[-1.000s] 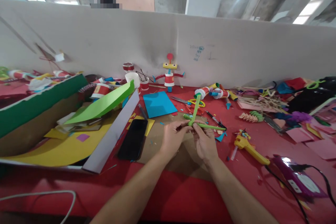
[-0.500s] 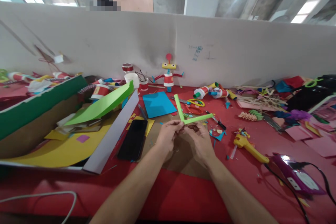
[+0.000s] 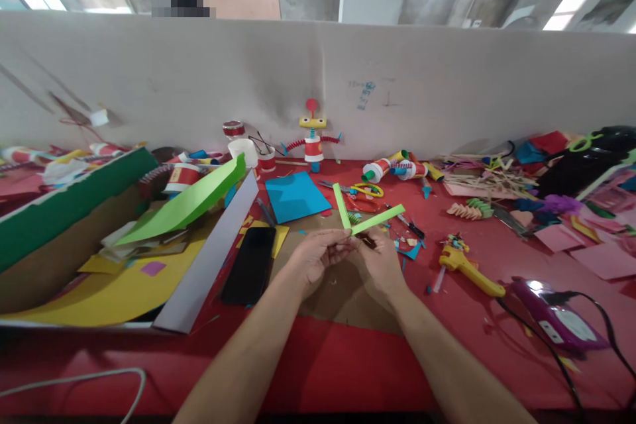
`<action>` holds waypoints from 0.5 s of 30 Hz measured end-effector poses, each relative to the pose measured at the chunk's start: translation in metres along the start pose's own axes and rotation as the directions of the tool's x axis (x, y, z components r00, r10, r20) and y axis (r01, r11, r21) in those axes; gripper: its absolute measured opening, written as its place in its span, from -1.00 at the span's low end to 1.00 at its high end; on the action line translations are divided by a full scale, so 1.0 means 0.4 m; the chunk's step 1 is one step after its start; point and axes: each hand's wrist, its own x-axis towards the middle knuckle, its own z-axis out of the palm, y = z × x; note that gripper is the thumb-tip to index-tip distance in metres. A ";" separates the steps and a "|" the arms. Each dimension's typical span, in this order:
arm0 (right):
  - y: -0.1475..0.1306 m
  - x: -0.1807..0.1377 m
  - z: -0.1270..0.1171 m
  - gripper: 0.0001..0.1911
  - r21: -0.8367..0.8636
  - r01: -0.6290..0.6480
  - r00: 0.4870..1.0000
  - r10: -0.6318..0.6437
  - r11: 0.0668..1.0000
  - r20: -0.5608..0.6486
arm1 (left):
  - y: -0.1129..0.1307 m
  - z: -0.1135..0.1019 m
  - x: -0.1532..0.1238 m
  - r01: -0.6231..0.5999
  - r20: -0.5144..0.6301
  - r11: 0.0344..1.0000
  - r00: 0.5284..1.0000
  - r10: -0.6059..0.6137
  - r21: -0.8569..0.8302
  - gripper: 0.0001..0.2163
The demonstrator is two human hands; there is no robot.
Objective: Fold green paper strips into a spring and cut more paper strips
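green paper strips (image 3: pixel 378 219) held in a v above brown cardboard (image 3: pixel 342 301)
black phone (image 3: pixel 248 266) on the red tabletop (image 3: pixel 348 371); left hand (image 3: pixel 315 257), then right hand (image 3: pixel 382 264), fingers (image 3: pixel 338 236) of both pinching the strips where they meet; yellow glue gun (image 3: pixel 470 270) farther right

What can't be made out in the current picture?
Green strips, head view: lower ends hidden by the left hand and right hand.
Wall writing, head view: too small and faint to read.
Box, head view: cut off by the left edge.
White cable, head view: cut off by the left and bottom edges.
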 end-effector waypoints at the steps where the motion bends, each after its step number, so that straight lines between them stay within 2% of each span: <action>1: 0.000 0.000 0.001 -0.85 -0.004 0.007 1.000 -0.007 1.000 -0.003 | 0.002 -0.002 0.000 0.002 0.006 1.000 1.000 -0.002 0.005 -0.83; 5: -0.003 -0.003 0.006 -0.85 0.040 0.002 1.000 -0.003 0.999 0.026 | 0.011 -0.011 -0.001 -0.009 0.027 0.999 1.000 0.008 0.037 -0.86; 9: -0.002 -0.002 0.003 -0.81 0.134 -0.028 0.995 0.016 0.991 0.094 | 0.026 -0.022 -0.008 0.028 0.060 0.996 0.998 -0.034 0.086 -0.88; 12: -0.005 0.001 -0.005 -0.83 0.120 -0.034 0.993 0.020 0.992 0.115 | 0.028 -0.025 -0.008 0.037 0.068 0.992 0.997 -0.045 0.118 -0.89; 15: -0.012 0.004 -0.008 -0.86 0.067 -0.022 0.993 0.014 0.997 0.118 | 0.018 -0.021 0.001 -0.006 0.052 0.997 0.999 0.002 0.081 -0.90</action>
